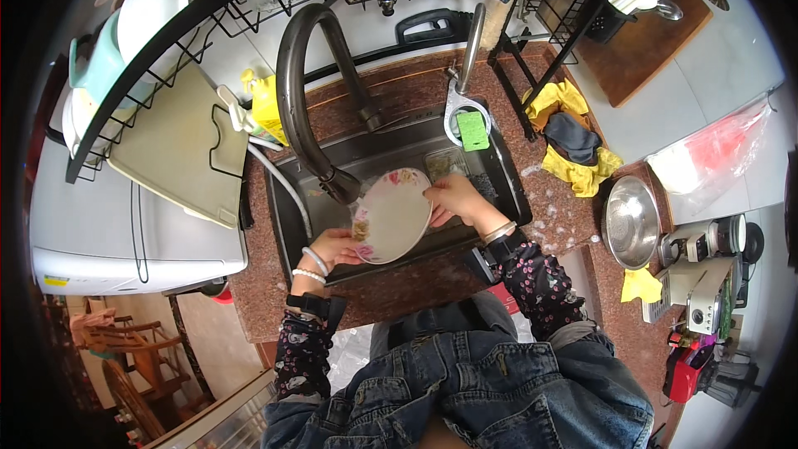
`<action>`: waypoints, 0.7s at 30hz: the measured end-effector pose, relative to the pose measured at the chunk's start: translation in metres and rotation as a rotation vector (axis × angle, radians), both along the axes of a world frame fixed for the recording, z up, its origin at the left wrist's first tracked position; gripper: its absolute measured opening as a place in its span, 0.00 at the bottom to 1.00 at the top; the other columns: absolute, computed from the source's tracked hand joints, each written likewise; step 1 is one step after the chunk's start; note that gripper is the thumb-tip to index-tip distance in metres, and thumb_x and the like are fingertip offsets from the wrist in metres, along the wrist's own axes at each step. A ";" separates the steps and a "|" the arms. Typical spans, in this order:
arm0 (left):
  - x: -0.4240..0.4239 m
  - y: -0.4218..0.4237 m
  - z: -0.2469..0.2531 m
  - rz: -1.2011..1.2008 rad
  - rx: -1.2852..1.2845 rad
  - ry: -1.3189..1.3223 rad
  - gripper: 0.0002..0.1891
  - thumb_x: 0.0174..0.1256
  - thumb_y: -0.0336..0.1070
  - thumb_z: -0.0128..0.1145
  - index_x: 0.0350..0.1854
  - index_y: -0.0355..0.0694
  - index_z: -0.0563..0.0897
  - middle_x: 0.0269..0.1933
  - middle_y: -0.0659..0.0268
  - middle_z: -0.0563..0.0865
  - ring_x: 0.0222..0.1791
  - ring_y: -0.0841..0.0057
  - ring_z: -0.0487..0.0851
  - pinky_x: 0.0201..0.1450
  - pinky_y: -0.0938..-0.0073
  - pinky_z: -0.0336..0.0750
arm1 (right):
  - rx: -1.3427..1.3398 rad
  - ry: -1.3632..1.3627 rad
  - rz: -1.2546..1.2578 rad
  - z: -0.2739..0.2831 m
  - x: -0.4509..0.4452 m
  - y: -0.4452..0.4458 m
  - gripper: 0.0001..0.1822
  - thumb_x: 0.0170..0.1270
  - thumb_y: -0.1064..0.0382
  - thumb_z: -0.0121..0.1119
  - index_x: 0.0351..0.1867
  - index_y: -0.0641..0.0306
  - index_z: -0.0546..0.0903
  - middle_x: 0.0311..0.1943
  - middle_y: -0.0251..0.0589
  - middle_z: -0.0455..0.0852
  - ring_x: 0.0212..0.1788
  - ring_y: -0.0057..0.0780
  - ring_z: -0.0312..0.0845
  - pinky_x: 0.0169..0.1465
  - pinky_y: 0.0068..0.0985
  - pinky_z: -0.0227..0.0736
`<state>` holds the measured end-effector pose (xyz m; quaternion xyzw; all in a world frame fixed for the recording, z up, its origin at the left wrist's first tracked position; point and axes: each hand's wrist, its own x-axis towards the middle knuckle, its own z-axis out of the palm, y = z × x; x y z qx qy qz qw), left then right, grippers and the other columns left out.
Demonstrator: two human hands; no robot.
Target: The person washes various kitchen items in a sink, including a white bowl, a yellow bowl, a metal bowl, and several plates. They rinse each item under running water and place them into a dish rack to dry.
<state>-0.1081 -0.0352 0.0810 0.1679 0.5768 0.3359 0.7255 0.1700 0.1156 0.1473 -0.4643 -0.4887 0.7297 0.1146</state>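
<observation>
A white plate with a flower pattern at its rim [394, 215] is held tilted over the dark sink [399, 143]. My left hand [336, 247] grips its lower left edge, and my right hand [450, 198] grips its right edge. Just above the plate's left side is the spout of the dark metal faucet [340, 186], and some water shows near it. A green sponge [473, 131] lies on a round grey holder [454, 103] at the sink's back right corner. Under the plate, part of the sink's bottom is hidden.
A black wire dish rack [240, 9] arches over the sink's back. Left of the sink stand a yellow bottle [267, 106] and a beige board [187, 143]. Yellow and grey cloths [576, 137] and a steel bowl [631, 222] lie on the right, with foam on the granite counter [548, 212].
</observation>
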 end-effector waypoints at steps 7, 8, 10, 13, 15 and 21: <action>0.028 0.039 -0.010 0.199 0.202 -0.016 0.17 0.64 0.25 0.53 0.55 0.34 0.72 0.45 0.53 0.85 0.39 0.63 0.88 0.42 0.63 0.85 | 0.876 -0.171 0.120 0.033 0.009 0.007 0.11 0.65 0.66 0.54 0.39 0.71 0.83 0.23 0.41 0.84 0.24 0.24 0.82 0.29 0.23 0.80; 0.026 0.040 -0.007 0.246 0.255 0.034 0.16 0.64 0.25 0.52 0.55 0.34 0.73 0.45 0.53 0.85 0.40 0.63 0.88 0.42 0.63 0.85 | 0.839 -0.251 0.129 0.029 0.011 0.007 0.10 0.67 0.65 0.55 0.45 0.63 0.83 0.30 0.37 0.86 0.29 0.21 0.82 0.34 0.24 0.80; 0.022 0.045 0.002 0.339 0.364 0.106 0.12 0.64 0.23 0.51 0.49 0.33 0.78 0.42 0.55 0.87 0.38 0.64 0.88 0.40 0.64 0.86 | 0.399 0.015 -0.132 0.010 0.009 0.004 0.11 0.67 0.64 0.56 0.48 0.60 0.82 0.35 0.36 0.85 0.32 0.20 0.81 0.38 0.25 0.79; 0.007 0.053 0.025 0.308 0.442 0.323 0.11 0.62 0.19 0.51 0.43 0.37 0.81 0.37 0.64 0.86 0.36 0.71 0.87 0.38 0.68 0.85 | 0.009 0.197 -0.245 -0.050 0.004 0.006 0.14 0.72 0.65 0.48 0.57 0.61 0.74 0.46 0.39 0.83 0.41 0.33 0.83 0.44 0.32 0.80; -0.001 0.050 0.039 0.227 0.515 0.600 0.07 0.58 0.21 0.55 0.38 0.34 0.82 0.31 0.63 0.86 0.34 0.76 0.87 0.33 0.74 0.83 | -0.243 0.309 -0.293 -0.081 -0.011 -0.002 0.14 0.71 0.66 0.49 0.56 0.60 0.74 0.44 0.41 0.83 0.42 0.34 0.83 0.45 0.34 0.81; -0.019 0.040 0.076 0.018 0.447 1.084 0.13 0.51 0.25 0.57 0.41 0.32 0.83 0.23 0.54 0.85 0.21 0.71 0.86 0.24 0.74 0.79 | -0.545 0.334 -0.138 -0.135 -0.049 -0.034 0.15 0.62 0.70 0.55 0.51 0.68 0.75 0.41 0.46 0.83 0.40 0.40 0.84 0.47 0.40 0.82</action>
